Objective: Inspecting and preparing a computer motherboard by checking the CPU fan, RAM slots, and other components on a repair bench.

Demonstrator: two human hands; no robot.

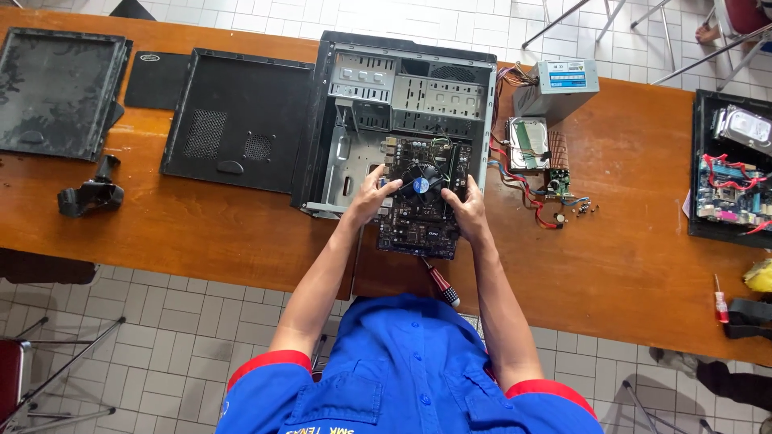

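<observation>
Both hands — left [371, 195], right [468, 210] — closed on board [418, 217] edges over case [354, 120]; stiff, light, fragile — hold by edges, prob.

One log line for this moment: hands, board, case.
left hand: grips motherboard left edge | right hand: grips right edge | board: half out of open computer case | screwdriver: on table

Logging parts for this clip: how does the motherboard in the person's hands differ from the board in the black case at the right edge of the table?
The motherboard is black, gripped by the left hand and right hand, half out of the open computer case. The right-edge board is blue, untouched, lying flat in its case with red cables across it. The held one shows a round fan; the other shows none. Both are bare circuit boards.
</observation>
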